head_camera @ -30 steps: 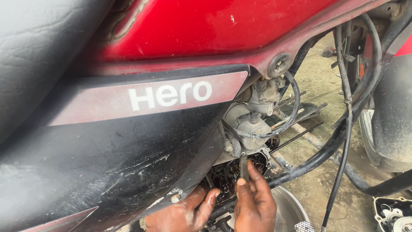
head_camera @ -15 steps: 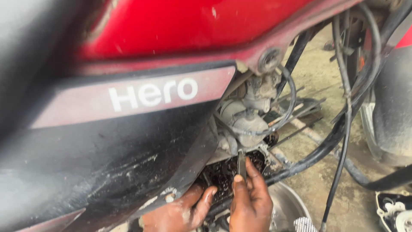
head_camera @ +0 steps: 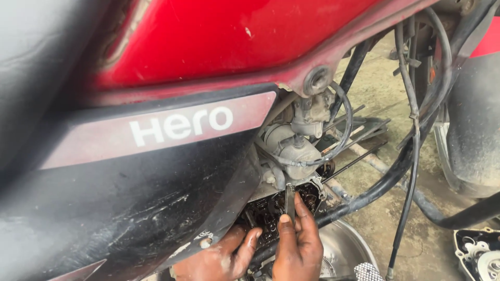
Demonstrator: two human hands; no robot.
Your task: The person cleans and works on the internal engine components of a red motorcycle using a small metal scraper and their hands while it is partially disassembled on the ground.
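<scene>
I look down at a red and black motorcycle point(head_camera: 156, 130) with its engine opened. My right hand point(head_camera: 298, 244) grips a thin metal tool point(head_camera: 289, 200) whose tip rests at the oily open engine head point(head_camera: 271, 208), just below the grey carburettor point(head_camera: 291, 145). My left hand point(head_camera: 219, 257), greasy, lies under the black side panel point(head_camera: 130, 218). Its fingers are spread against the engine beside my right hand, and they hold nothing that I can see.
A steel bowl point(head_camera: 344, 250) sits on the concrete floor under the engine. Black hoses and cables point(head_camera: 411, 156) hang at the right near the front tyre point(head_camera: 474, 130). An engine cover point(head_camera: 479, 252) lies at the lower right corner.
The view has shifted slightly. My right hand has kept the tool at the engine head and edged a little left; my left hand stays beneath the panel.
</scene>
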